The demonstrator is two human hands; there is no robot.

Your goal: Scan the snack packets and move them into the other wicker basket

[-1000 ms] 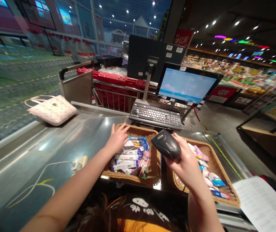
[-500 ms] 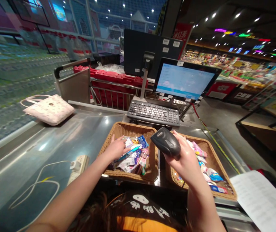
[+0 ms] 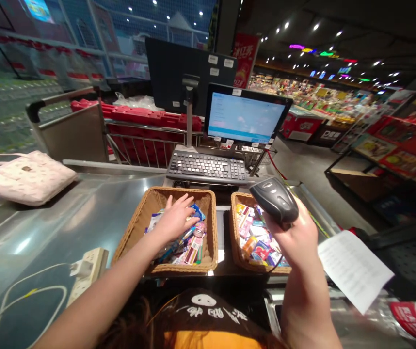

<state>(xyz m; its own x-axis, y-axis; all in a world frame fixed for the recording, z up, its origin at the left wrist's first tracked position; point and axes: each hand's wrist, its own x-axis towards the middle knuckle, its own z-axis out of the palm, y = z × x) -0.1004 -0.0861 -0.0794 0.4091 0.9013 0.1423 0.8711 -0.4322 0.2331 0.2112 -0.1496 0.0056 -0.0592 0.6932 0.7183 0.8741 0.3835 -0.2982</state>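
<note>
My left hand (image 3: 174,219) reaches into the left wicker basket (image 3: 133,231), its fingers curled down onto the small snack packets (image 3: 188,242) piled there. I cannot make out whether it grips one. My right hand (image 3: 295,236) is closed round a black barcode scanner (image 3: 274,199), held up above the right wicker basket (image 3: 237,252), which holds several colourful packets (image 3: 255,237). The scanner's head points up and to the left, towards the keyboard.
A keyboard (image 3: 206,168) and lit till screen (image 3: 245,118) stand behind the baskets on the steel counter (image 3: 66,208). A pale handbag (image 3: 22,177) lies far left, a power strip (image 3: 86,268) with cable near left, a printed sheet (image 3: 353,269) at right. Red carts stand behind.
My view has swung to the right. My left hand has pressed deeper into the left basket's packets. My right hand has carried the scanner rightwards, over the right basket.
</note>
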